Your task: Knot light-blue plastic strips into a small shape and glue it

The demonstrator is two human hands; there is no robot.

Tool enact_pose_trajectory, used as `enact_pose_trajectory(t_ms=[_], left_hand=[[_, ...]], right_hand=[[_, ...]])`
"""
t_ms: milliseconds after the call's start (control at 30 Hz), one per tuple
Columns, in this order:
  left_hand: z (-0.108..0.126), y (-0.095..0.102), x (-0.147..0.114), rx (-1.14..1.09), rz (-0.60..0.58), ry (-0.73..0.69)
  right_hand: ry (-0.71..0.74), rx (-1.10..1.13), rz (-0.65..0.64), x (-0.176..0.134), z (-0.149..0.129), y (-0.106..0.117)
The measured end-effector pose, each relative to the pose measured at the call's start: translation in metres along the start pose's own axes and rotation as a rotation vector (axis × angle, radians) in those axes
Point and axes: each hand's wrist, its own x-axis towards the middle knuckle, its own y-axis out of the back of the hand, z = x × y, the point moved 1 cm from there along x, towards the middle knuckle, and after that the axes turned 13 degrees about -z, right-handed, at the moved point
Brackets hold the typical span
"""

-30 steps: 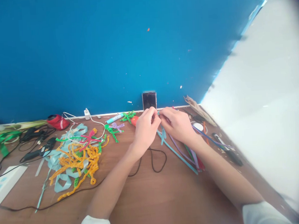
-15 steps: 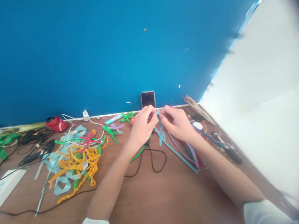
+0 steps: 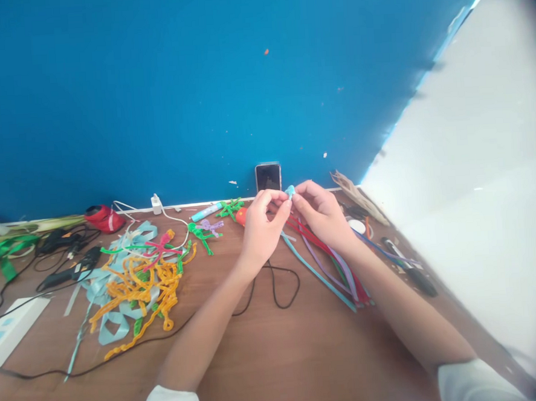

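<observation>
Between my fingertips is a small twisted light-blue pipe cleaner (image 3: 290,190), its end showing as a little knot. My left hand (image 3: 265,222) pinches it from the left, thumb against the fingers. From the other side my right hand (image 3: 320,214) grips it too, its fingers curled behind it. The rest of the piece is hidden by the hands. Loose pipe cleaners in blue, purple, green and red (image 3: 340,267) lie under and beside my right hand. Close to my left hand are an orange-red round thing (image 3: 240,216) and small green twisted figures (image 3: 202,235).
A phone (image 3: 268,177) leans on the blue wall behind my hands. Left lies a heap of orange pipe cleaners (image 3: 139,287) mixed with light-blue ribbon (image 3: 112,331). A black cable (image 3: 298,283) crosses the table. A black marker (image 3: 413,270) and dried husk (image 3: 361,198) are at right.
The blue pipe cleaner's dangling ends, visible below my fingers before, are now out of sight, and its knotted end points up. My hands have turned slightly and stay close together.
</observation>
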Motion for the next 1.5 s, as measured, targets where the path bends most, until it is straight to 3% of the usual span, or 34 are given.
enact_pose_trajectory(t_ms=[133,300,533,633,900,967,1133,1333,1500], left_hand=[[-0.002,-0.001,-0.001,0.039,0.016,-0.001],[-0.013,-0.002,0.001,-0.132,-0.074,0.138],[-0.01,-0.009,-0.001,-0.272,-0.101,0.232],[-0.004,-0.012,-0.002,-0.33,-0.117,0.262],[0.008,-0.003,-0.003,-0.35,-0.118,0.278],[0.012,0.004,-0.001,-0.365,-0.193,0.29],[0.018,0.017,0.001,-0.402,-0.248,0.299],[0.013,0.015,0.003,-0.474,-0.329,0.32],[0.007,0.012,0.005,-0.427,-0.294,0.317]], right_hand=[[0.014,-0.051,0.053,0.0,-0.003,-0.002],[-0.023,0.004,0.056,0.0,0.0,-0.005],[-0.143,0.441,-0.14,-0.001,0.003,-0.008],[-0.167,0.531,-0.155,0.0,0.001,-0.007],[-0.091,0.434,-0.151,-0.004,-0.006,-0.005],[-0.067,0.347,-0.105,-0.005,-0.011,-0.004],[-0.059,0.253,0.015,-0.006,-0.018,-0.003],[-0.102,0.319,-0.085,-0.007,-0.018,-0.004],[-0.055,0.359,-0.113,-0.009,-0.022,-0.008]])
